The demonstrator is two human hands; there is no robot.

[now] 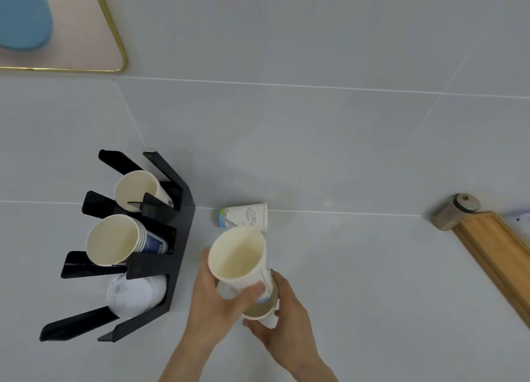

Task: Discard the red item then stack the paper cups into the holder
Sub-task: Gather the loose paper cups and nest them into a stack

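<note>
A black cup holder lies on the grey floor at the left. Its far slot holds one paper cup, its middle slot a nested stack of cups, its near slot white lids. My left hand grips a white paper cup, mouth towards me, just right of the holder. My right hand holds a second cup, whose mouth sits around the first cup's base. Another printed cup lies on its side beyond them. No red item is in view.
A pink mat with a gold rim and a blue shape on it sits at the far left. At the right are a wooden tray and a small jar lying on the floor.
</note>
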